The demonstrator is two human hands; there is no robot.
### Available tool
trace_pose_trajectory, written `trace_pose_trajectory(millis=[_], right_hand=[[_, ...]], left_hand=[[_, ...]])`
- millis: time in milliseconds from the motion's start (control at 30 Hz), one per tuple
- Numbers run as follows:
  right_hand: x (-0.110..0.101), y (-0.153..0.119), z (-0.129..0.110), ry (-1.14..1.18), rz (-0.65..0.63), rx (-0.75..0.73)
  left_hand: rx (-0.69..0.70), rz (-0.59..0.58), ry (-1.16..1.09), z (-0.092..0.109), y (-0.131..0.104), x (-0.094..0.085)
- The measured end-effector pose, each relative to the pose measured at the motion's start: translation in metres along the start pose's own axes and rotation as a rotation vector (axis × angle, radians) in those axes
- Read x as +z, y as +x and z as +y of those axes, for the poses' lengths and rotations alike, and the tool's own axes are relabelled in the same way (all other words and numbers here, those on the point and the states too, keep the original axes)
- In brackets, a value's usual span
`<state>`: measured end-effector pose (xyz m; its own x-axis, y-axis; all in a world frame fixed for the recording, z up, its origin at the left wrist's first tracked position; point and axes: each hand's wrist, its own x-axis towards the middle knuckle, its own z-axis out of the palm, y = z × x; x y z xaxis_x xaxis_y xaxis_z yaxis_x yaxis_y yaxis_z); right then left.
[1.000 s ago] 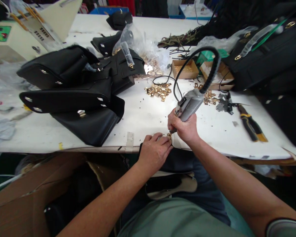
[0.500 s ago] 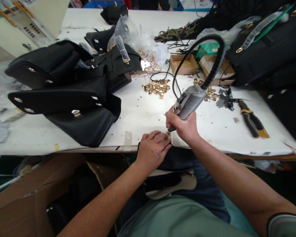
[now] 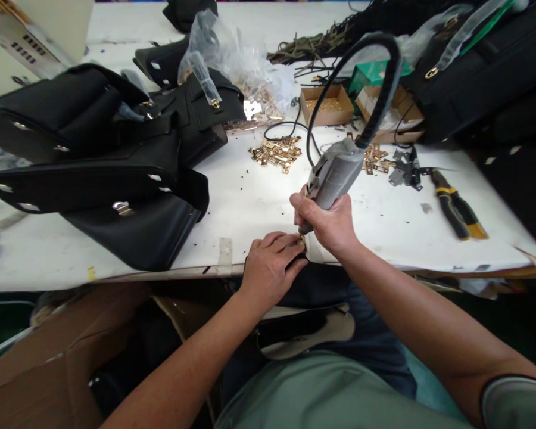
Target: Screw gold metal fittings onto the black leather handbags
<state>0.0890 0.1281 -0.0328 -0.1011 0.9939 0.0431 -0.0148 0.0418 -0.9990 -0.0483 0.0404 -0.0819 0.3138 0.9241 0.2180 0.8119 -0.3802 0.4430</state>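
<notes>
My right hand [image 3: 328,220] is wrapped round a grey corded power screwdriver [image 3: 337,173], tilted with its tip down at the table's front edge. Under the tip sits a small gold metal fitting [image 3: 301,240]. Beside it, my left hand [image 3: 272,265] presses the fitting with its fingertips against a black bag [image 3: 321,280] that hangs from the edge over my lap. My left fingers lie close together, and part of the fitting is hidden by them. A black and beige flap [image 3: 304,333] of the bag rests on my lap.
Black bags [image 3: 134,220] pile up at the left. Gold fittings [image 3: 277,154] lie in a heap mid-table, with a cardboard box [image 3: 326,104] behind. Dark metal plates [image 3: 406,170] and yellow-black pliers [image 3: 460,208] are at the right. A carton [image 3: 40,351] stands below left.
The view has shifted slightly, so the table things appear further left and mostly higher. Both hands keep their places at the fitting, and the screwdriver still points down at it.
</notes>
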Motion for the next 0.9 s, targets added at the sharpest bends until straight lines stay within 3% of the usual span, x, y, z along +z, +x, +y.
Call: trace_pose_trajectory(millis=[233,700,900], right_hand=[[-0.003,-0.002,0.005,0.028,0.028,-0.022],[-0.007,0.000,0.011,0.085,0.070,-0.028],[-0.006,0.001,0.013,0.100,0.085,-0.052]], left_hand=[[0.002,-0.013,-0.003,0.003,0.002,-0.002],[-0.274,0.013,-0.032,0.011,0.021,-0.002],[-0.306,0.019,-0.037,0.012,0.021,0.000]])
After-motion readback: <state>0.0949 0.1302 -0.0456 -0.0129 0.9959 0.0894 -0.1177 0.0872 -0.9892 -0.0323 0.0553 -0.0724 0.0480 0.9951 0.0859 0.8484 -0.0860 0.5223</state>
